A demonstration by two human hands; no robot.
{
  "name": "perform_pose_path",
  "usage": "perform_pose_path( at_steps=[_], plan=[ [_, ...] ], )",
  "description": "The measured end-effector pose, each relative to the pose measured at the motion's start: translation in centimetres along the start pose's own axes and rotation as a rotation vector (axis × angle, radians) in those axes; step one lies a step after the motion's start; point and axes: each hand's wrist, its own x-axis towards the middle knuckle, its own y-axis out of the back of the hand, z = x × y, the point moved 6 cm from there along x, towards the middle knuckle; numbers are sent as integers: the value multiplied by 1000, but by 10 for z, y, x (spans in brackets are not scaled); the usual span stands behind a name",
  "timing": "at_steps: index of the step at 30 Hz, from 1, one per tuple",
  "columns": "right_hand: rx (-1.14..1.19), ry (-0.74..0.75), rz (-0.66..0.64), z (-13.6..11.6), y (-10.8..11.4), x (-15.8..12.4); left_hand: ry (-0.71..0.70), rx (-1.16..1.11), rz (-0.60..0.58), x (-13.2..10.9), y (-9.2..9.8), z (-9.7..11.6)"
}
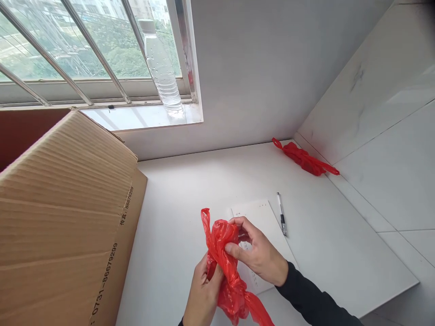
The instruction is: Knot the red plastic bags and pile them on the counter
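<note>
I hold a crumpled red plastic bag in both hands above the white counter. My left hand grips its lower part from below, fingers closed round the plastic. My right hand pinches the upper bunch between thumb and fingers; its sleeve is black. One bag handle sticks up at the top left, and loose plastic trails down toward the bottom edge of the view.
A large cardboard box fills the left. A sheet of paper and a pen lie just beyond my hands. A second red bag lies in the far right corner. A water bottle stands on the windowsill.
</note>
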Motion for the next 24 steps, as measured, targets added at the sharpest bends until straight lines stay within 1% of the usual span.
perform_pose_path(
  at_steps=[3,6,10,12,13,16,17,19,22,24],
  plan=[
    [89,-4,16,6,4,3,1,-25,42,-6,-3,7],
    [214,-8,-16,10,6,5,13,-29,80,-8,-3,13],
    [325,-32,-31,13,5,3,47,-67,79,-5,0,17],
    [348,-57,-16,16,3,0,67,-138,89,-4,2,17],
    [345,-70,-19,18,0,-1,81,-179,112,-4,5,16],
    [276,-77,-59,21,-7,-4,146,-273,229,-9,13,9],
    [255,-70,-65,22,-9,-4,166,-278,246,-12,15,6],
    [261,-55,-48,23,-9,-3,167,-243,212,-14,14,3],
    [347,-60,5,26,-6,-2,112,-105,51,-13,7,4],
    [392,-74,16,27,-4,-2,72,-14,-21,-10,3,6]
  ],
)
